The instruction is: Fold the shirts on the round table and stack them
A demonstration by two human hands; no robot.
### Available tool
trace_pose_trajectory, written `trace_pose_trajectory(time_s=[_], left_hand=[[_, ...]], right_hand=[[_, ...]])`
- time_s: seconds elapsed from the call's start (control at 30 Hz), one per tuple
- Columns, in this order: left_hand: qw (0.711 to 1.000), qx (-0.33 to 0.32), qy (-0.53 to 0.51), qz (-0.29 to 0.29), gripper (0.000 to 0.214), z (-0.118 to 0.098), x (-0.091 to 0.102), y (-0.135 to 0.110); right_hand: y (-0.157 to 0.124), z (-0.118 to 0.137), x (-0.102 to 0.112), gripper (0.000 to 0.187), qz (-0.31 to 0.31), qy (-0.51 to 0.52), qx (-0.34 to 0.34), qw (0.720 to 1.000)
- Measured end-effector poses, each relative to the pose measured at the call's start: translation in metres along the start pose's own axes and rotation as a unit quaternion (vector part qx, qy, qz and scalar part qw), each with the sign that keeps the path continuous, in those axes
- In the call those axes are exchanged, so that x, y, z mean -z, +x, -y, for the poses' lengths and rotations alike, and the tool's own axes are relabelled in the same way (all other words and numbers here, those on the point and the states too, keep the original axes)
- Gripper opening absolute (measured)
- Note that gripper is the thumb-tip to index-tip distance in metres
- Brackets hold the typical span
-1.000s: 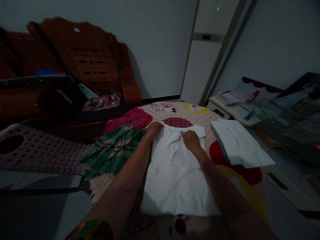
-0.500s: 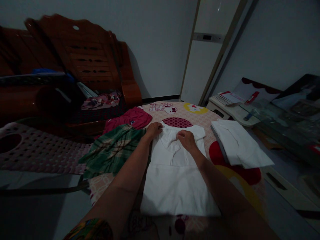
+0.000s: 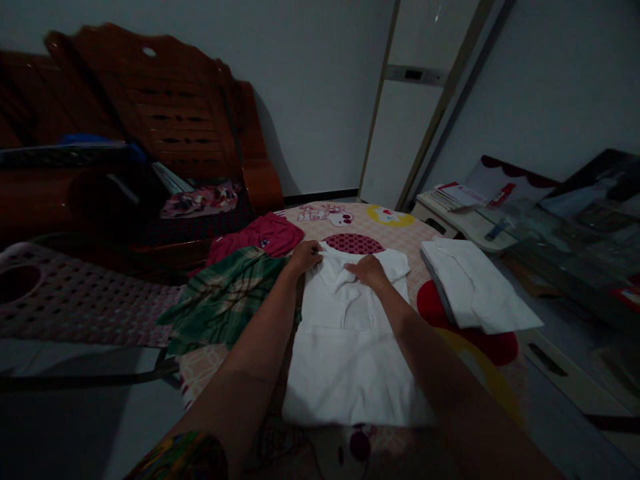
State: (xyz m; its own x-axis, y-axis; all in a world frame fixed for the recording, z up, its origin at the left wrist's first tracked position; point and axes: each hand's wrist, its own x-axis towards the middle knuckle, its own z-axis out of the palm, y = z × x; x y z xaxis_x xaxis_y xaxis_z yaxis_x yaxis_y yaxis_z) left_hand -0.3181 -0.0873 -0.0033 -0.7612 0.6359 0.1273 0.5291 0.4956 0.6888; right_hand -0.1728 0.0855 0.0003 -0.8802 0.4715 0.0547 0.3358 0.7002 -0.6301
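A white shirt (image 3: 350, 373) lies partly folded on the round table in front of me, with a fold line running across its middle. At its far left corner, my left hand (image 3: 306, 259) is closed on the fabric near the collar. My right hand (image 3: 367, 269) pinches the cloth around the neck opening, a little right of centre. Wrinkles gather between the two hands. Left of my left forearm lies a green plaid garment (image 3: 225, 293), and behind it a red-pink garment (image 3: 260, 237).
Folded white clothes (image 3: 475, 283) lie at the table's right side. A patterned cloth (image 3: 390, 235) covers the table. A wooden chair (image 3: 170, 113) stands back left, a woven seat (image 3: 90, 293) at left. Papers (image 3: 460, 195) and a glass-topped stand are at right.
My right hand has shifted slightly left along the shirt's neck opening. My left hand stays at the far left corner, and the view has moved very slightly.
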Motion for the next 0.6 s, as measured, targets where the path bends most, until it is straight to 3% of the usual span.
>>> trace_pose_trajectory(time_s=[0.13,0.27,0.4,0.5,0.6], left_hand=[[0.999,-0.016,-0.026,0.022,0.028,0.006,0.002,0.002],[0.999,-0.023,-0.027,0.022,0.035,0.005,0.004,0.004],[0.997,-0.075,0.022,-0.003,0.035,-0.005,0.003,0.003],[0.991,-0.116,0.074,0.009,0.036,-0.013,-0.001,-0.001],[0.984,-0.137,0.106,0.038,0.046,-0.014,-0.007,-0.004]], right_hand=[[-0.003,0.009,0.003,0.034,0.033,0.052,-0.061,0.996],[-0.009,0.012,0.003,0.017,-0.021,0.209,-0.043,0.977],[-0.015,0.013,0.004,0.016,-0.079,0.304,-0.059,0.947],[-0.02,0.012,0.005,0.028,-0.115,0.305,-0.084,0.942],[-0.025,0.009,0.005,0.049,-0.105,0.284,-0.111,0.947]])
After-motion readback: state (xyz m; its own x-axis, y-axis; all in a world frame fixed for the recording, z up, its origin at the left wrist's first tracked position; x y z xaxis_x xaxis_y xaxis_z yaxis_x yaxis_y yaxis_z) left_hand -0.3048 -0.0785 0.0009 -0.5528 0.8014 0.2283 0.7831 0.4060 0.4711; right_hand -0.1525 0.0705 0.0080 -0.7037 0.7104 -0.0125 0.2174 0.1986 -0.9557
